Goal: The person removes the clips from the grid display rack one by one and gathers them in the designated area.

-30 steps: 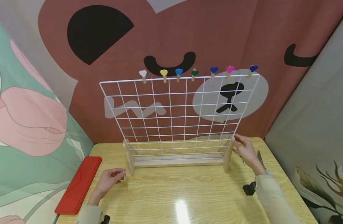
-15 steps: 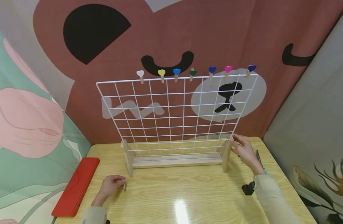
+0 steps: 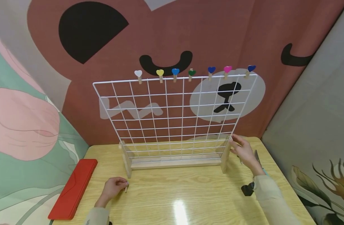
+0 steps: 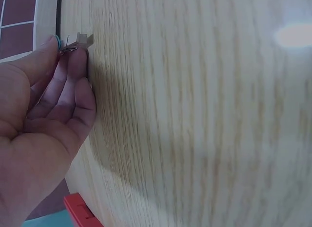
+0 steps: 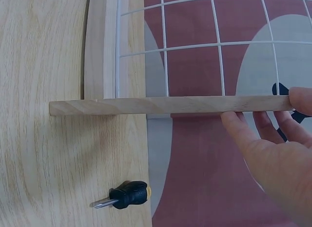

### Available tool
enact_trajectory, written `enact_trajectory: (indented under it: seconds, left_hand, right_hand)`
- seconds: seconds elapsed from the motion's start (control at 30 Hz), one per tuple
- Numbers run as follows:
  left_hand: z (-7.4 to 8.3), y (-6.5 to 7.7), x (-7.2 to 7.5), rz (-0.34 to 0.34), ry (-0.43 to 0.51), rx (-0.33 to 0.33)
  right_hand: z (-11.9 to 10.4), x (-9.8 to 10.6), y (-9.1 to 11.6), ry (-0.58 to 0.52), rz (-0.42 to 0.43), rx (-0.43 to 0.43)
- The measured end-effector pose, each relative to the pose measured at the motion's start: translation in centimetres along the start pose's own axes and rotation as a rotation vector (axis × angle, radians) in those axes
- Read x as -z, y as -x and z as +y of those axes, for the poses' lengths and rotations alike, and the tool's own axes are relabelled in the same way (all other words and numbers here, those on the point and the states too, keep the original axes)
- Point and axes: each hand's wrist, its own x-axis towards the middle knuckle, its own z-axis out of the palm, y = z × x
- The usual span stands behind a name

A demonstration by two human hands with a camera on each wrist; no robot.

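A wide stretch of desk (image 3: pixel 166 195) in front of the wire grid (image 3: pixel 183 106) leaves room to pass sideways. The grid itself blocks a straight reach to the back; heart clips (image 3: pixel 227 69) jut above its top bar, with gaps between them. A narrow strip runs between the left hand (image 3: pixel 112 188) and the red case (image 3: pixel 73 189). Outside the right upright (image 3: pixel 225 157), the right hand (image 3: pixel 244 153) and a screwdriver (image 5: pixel 129 194) crowd the way. Depth behind the grid is hard to judge.
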Motion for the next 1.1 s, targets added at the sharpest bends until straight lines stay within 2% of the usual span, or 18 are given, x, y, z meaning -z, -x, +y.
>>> enact_trajectory:
  seconds: [0.33,0.63,0.83,1.0,1.1]
  left_hand:
    - [0.1,-0.3,-0.1,0.032,-0.037,-0.033]
    - [0.1,-0.1,-0.3,0.057,-0.096,-0.009]
    - [-0.1,-0.1,-0.3,0.052,-0.097,-0.016]
    - [-0.1,-0.2,0.4,0.062,-0.147,-0.021]
    - [0.4,-0.3,1.3,0.079,-0.155,-0.038]
  right_hand:
    - [-0.3,0.1,0.0,-0.001,-0.011,0.002]
    - [-0.4,0.0,0.0,-0.007,-0.013,0.008]
    - [-0.3,0.0,0.0,-0.002,0.0,0.009]
    - [-0.3,-0.1,0.0,-0.005,0.001,0.004]
    - [-0.2,0.0,0.0,-0.003,-0.005,-0.002]
